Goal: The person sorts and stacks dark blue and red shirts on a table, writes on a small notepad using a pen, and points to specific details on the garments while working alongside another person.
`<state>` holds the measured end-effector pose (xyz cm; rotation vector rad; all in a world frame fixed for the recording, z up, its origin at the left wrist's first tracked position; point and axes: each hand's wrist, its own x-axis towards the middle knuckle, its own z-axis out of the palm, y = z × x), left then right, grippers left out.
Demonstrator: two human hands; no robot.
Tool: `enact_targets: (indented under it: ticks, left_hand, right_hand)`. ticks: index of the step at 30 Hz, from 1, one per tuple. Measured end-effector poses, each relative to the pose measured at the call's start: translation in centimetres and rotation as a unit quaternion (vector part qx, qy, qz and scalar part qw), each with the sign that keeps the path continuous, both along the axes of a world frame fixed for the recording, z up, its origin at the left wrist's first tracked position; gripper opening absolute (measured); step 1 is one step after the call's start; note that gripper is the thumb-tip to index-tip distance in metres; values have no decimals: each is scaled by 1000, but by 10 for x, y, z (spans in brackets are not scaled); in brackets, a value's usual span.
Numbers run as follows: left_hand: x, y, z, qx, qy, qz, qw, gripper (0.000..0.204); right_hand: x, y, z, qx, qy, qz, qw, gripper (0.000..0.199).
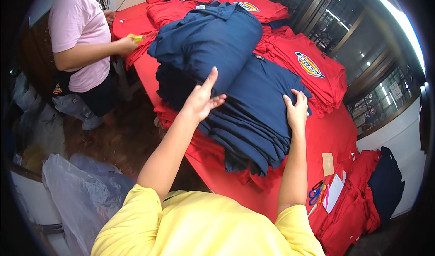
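Note:
A tall pile of folded navy garments (258,115) lies before me, its stacked edges facing my body. Across its upper left rests a thick, loosely folded navy bundle (204,43). My left hand (204,97) is at the bundle's near side, thumb raised and fingers apart, with nothing in its grasp; whether it touches the cloth I cannot tell. At the pile's right edge is my right hand (297,110), fingers spread and slightly curved, the tips against the navy fabric.
Red shirts (312,66) with printed emblems surround the pile on a red-covered table (335,136). Scissors (314,195), pens and white paper (334,193) lie at right. A person in a pink shirt (84,34) stands at left, holding something yellow. Clear plastic (84,197) is at lower left.

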<state>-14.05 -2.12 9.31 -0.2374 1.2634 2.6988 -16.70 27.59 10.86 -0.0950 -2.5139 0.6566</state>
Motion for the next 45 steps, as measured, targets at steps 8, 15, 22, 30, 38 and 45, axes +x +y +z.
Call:
enact_targets:
  ticks: [8,15,22,30,38,45]
  left_hand:
    - [-7,-26,-17,-222,-1,25,975,83]
    - [-2,-3,23,-55,-67,-19,996,77]
    - [-18,-26,28,-10,24,59,998,77]
    - [-50,-42,94,7,135,163,977,62]
    - [-155,-88,159,54,251,192,947,38]
    - [-129,-111,108,36,378,203,903,37]
  right_hand:
    - [-3,88,-53,-140,-59,-133,979,58]
    - [-3,145,-154,-436,-171,66,881,67]
    - [89,87,-132,-393,-43,-1,918,49]
    - [185,81,-137,-519,50,-21,853,20]
    - [204,207,-127,-355,37,-38,933,20]
    - [263,225,-101,-388,30,-90,917,15]
